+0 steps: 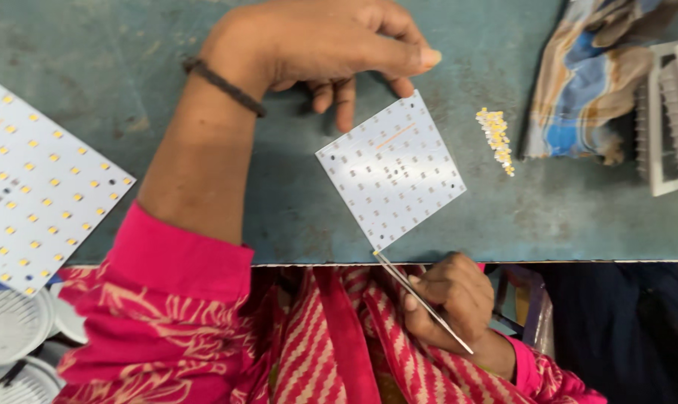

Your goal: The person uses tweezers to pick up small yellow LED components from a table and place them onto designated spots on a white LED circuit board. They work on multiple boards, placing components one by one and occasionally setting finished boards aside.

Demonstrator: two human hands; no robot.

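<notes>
Bottom right of centre: right hand (453, 299) closed around thin metal tweezers (421, 301), tips at the near corner of a small white square LED board (390, 170) lying mid-frame on the grey-green table (563, 217). Left hand (320, 45), top centre, fingers curled, fingertips touching the board's far edge. Right of the board: small yellow chips (495, 138), then striped cloth (586, 82), white rack (672, 112). Far left: larger populated board (32, 179).

One head-worn view looks steeply down, close over the near edge of the surface (204, 224).
</notes>
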